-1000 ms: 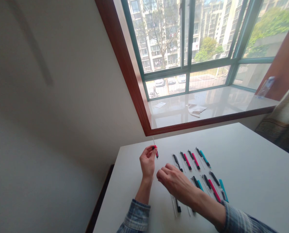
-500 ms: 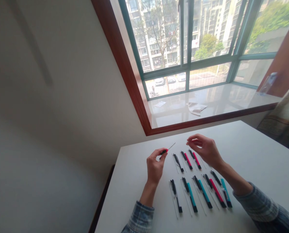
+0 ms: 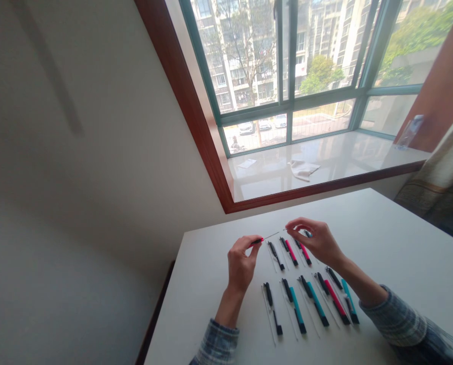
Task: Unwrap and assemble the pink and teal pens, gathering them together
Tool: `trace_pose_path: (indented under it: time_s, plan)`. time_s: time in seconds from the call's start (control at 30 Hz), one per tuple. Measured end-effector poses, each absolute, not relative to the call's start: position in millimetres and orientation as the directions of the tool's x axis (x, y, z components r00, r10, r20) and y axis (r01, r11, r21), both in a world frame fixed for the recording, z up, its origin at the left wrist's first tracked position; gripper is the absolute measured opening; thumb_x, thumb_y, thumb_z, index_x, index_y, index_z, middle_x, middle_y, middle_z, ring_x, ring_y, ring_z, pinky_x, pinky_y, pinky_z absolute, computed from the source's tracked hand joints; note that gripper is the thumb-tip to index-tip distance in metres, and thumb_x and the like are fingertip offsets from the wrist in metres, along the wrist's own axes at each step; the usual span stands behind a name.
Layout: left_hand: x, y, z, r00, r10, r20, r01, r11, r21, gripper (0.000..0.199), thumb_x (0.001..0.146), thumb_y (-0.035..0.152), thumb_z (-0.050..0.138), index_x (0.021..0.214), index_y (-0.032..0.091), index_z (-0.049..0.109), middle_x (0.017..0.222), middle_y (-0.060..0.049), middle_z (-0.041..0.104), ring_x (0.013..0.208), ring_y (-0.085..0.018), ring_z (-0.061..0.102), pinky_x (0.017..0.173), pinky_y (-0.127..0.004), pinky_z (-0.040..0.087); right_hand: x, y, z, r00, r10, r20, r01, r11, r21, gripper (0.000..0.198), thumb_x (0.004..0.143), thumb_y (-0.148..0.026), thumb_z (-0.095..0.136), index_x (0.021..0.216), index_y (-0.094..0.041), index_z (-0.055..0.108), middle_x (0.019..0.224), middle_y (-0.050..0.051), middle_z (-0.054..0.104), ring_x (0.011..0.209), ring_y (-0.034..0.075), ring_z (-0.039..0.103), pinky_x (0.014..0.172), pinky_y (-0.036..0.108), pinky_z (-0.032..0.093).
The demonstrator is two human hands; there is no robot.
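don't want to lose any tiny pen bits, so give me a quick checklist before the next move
1. Left hand grip on the pink-and-black pen piece: ok, pinched between thumb and fingers.
2. Thin rod exposed: ok, it juts from that piece towards the right hand.
3. Right hand's grip: cannot tell; anything at its fingertips is too small to identify.
4. Rod tip touching the right hand: not ok, a gap shows.
5. Front-row teal pen barrels on the white table: ok, lying flat.
6. Whole back row visible: not ok, the right hand partly hides its right end.
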State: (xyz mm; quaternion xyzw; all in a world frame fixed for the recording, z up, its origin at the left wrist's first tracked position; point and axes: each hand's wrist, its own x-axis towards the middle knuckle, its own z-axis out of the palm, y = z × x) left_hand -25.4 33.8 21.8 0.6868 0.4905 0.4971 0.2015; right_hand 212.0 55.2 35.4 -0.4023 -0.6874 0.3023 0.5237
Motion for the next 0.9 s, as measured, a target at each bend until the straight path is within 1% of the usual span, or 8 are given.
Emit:
trace_pose_path:
  time_s: [0.1,0.3,0.47,0.6,0.9]
  plan:
    - [-25.8,33.7,21.5,0.029,0.881,0.472,0.465,-0.43,0.774,0.012,0.09,0.027,0.07,0.097,0.026,0.079,0.097,-0.006,0.078,0.092,-0.025,0.071,0.085,-0.038,0.056,212.0,55.0,33.9,-0.153,0.872,0.465,0.229,0.489,-0.842,0.022,0.091,-0.04,0.069,0.099,-0.021,0.077,0.098,0.007,0.078,0.088,0.023,0.072,0.082,0.04,0.061]
    - [-24.7,33.7,22.7,0.028,0.887,0.461,0.444,-0.424,0.789,0.012,0.089,0.027,0.071,0.096,0.026,0.08,0.096,-0.007,0.078,0.092,-0.026,0.071,0.086,-0.039,0.056,211.3,57.1,32.5,-0.137,0.883,0.45,0.176,0.468,-0.866,0.025,0.091,-0.042,0.069,0.1,-0.02,0.077,0.099,0.008,0.078,0.088,0.023,0.072,0.082,0.039,0.062]
    - [-24.0,33.4,24.1,0.027,0.896,0.443,0.434,-0.41,0.802,0.011,0.088,0.028,0.072,0.094,0.027,0.08,0.096,-0.007,0.078,0.092,-0.026,0.071,0.087,-0.039,0.056,209.8,55.8,33.3,-0.147,0.88,0.452,0.181,0.473,-0.862,0.025,0.091,-0.043,0.069,0.099,-0.021,0.076,0.098,0.007,0.078,0.087,0.023,0.072,0.082,0.039,0.061]
    - [-23.0,33.1,25.3,0.015,0.903,0.43,0.392,-0.401,0.828,0.01,0.086,0.029,0.074,0.092,0.027,0.081,0.094,-0.007,0.078,0.091,-0.026,0.071,0.087,-0.041,0.057,207.5,54.9,33.3,-0.143,0.874,0.465,0.211,0.486,-0.848,0.025,0.092,-0.044,0.067,0.098,-0.021,0.077,0.097,0.007,0.078,0.085,0.023,0.071,0.081,0.039,0.061]
    - [-21.5,32.7,27.5,0.041,0.882,0.469,0.43,-0.439,0.789,0.01,0.087,0.026,0.073,0.093,0.027,0.08,0.094,-0.006,0.079,0.09,-0.026,0.071,0.085,-0.039,0.058,206.1,55.0,31.1,-0.177,0.877,0.446,0.219,0.477,-0.851,0.022,0.092,-0.04,0.067,0.098,-0.021,0.077,0.096,0.006,0.078,0.085,0.022,0.072,0.082,0.038,0.061]
